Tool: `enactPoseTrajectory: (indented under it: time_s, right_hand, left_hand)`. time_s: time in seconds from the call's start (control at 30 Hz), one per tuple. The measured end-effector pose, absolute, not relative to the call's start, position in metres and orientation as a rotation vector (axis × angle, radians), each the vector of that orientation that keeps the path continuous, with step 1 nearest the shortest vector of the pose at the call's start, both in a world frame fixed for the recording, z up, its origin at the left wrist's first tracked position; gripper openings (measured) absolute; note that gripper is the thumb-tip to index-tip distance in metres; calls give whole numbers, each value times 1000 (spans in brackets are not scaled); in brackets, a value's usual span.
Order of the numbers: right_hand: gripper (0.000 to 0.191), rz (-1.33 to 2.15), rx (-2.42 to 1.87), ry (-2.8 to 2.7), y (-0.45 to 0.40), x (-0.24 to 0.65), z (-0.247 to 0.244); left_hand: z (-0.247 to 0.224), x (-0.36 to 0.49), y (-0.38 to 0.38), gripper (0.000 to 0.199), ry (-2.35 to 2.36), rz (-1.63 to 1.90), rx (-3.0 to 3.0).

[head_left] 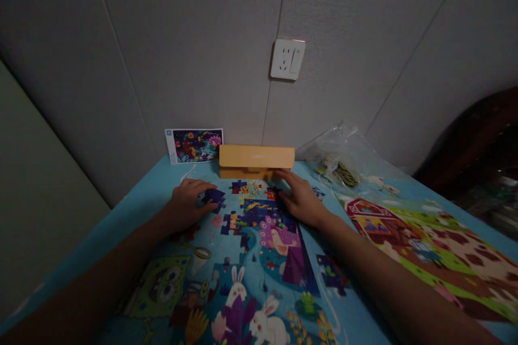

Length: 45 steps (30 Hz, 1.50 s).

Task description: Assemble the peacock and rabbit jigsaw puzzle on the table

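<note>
On the left, my left hand (190,206) has its thumb and fingers around a dark blue puzzle piece (215,199). My right hand (298,197) is at the top right of the partly joined puzzle (279,242), its fingers spread near a dark piece with red (270,194); whether it touches that piece is unclear. A loose orange and blue piece (231,223) lies left of the joined part. More loose pieces (332,274) lie beside the right forearm.
A yellow box (256,157) stands against the wall, with a picture card (196,145) to its left. A clear plastic bag (343,164) holds pieces at the back right. A farm puzzle (429,248) lies on the right. A wall socket (287,59) is above.
</note>
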State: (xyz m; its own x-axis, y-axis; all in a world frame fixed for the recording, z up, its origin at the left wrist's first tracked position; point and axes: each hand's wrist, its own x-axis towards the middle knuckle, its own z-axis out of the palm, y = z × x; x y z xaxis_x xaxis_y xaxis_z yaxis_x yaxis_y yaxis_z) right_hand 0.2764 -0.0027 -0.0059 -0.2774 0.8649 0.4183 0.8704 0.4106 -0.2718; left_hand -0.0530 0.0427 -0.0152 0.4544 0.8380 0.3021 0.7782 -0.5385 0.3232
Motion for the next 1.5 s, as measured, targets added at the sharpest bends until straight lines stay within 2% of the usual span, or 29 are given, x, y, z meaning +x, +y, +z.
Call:
enactPoseTrajectory:
  time_s: [0.17,0.33,0.5,0.6,0.77,0.83,0.93,1.0,1.13,1.2,1.33,1.5]
  right_hand:
    - [74,-141,-1390,-2041,2,286,-9]
    - [86,-90,-1520,-2122,5,284,-10]
    - [96,-179,-1466,-2099,4,280,1]
    - [88,-208,-1455,-2098,1,280,5]
    - [50,-210,-1417,-2139,1,281,1]
    - [50,-230,-1374,-2133,3,283,-1]
    - [60,-276,-1334,-2031,5,287,-2]
    - [59,-330,-1433,-1923,5,292,2]
    - [32,-265,-1865,-1762,-1,299,16]
    - [26,-203,-2002,-1722,-4,301,23]
    - [32,-175,-2136,-1775,-7,311,28]
    - [64,-3,-2274,-1994,-5,329,16]
  left_hand:
    - [-16,-53,43,40,1441,652,2554]
    - [-15,-53,43,42,1444,636,2556]
    - [-20,-55,44,46,1450,664,2554]
    - [-22,-55,45,45,1441,693,2558]
    - [-21,-55,44,44,1464,706,2551]
    - [-21,-56,44,43,1460,698,2559]
    - [-22,-57,45,42,1433,695,2581]
    - [-22,-57,45,41,1415,715,2599]
    - [-23,-57,45,39,1398,746,2618]
    - [-22,-56,45,39,1397,744,2620]
    - [-22,-57,47,42,1400,733,2621]
    - [-26,-58,51,46,1395,758,2618]
